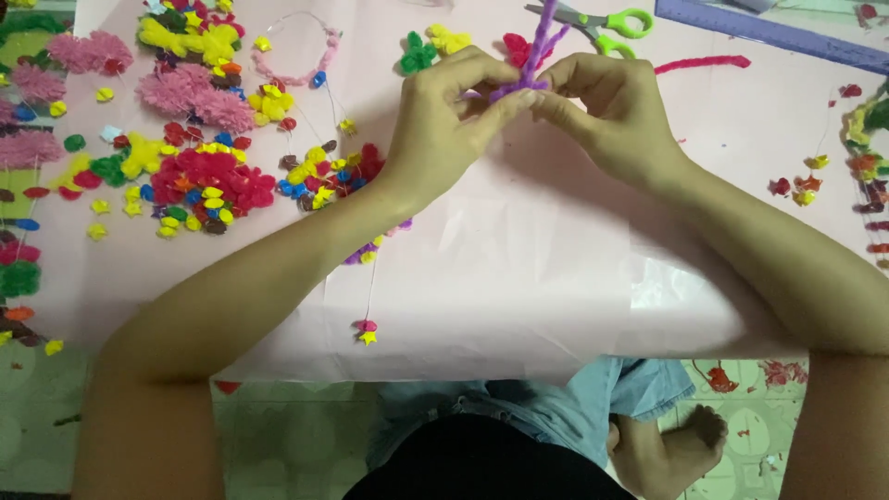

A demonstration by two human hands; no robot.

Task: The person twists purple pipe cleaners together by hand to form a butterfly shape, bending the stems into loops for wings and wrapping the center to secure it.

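Both hands meet above a pale pink sheet (519, 268) spread over a low surface. My left hand (449, 116) and my right hand (607, 106) pinch a bundle of purple pipe cleaners (535, 57) between their fingertips, its loose ends sticking up and away from me. The bundle's lower part is hidden by my fingers.
Heaps of small coloured paper stars and fuzzy pipe-cleaner shapes (199, 181) cover the left side. Green-handled scissors (602, 23), a pink pipe cleaner (702, 64) and a purple ruler (769, 28) lie at the back. Strung stars (368, 331) hang near the front edge. More ornaments (866, 176) sit at right.
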